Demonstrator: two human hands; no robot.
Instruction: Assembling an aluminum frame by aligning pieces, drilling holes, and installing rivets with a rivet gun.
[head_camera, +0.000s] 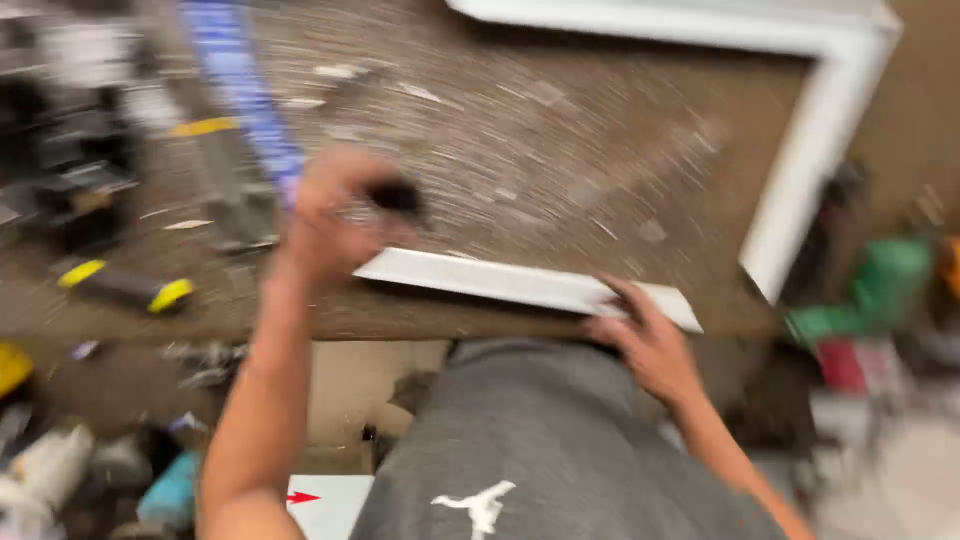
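Trim strip (520, 285), white, lies flat at the near edge of my bench (560, 150), running left to right. My right hand (648, 345) presses its right end, fingers spread flat on top. My left hand (330, 215) sits just above its left end, fist closed round a small dark tool (397, 197); too blurred to say what kind. White frame corner (800, 120) lies well apart at the far right. Judging by this: strip placed and held down, no visible work on it yet. Marking or cutting looks undone.
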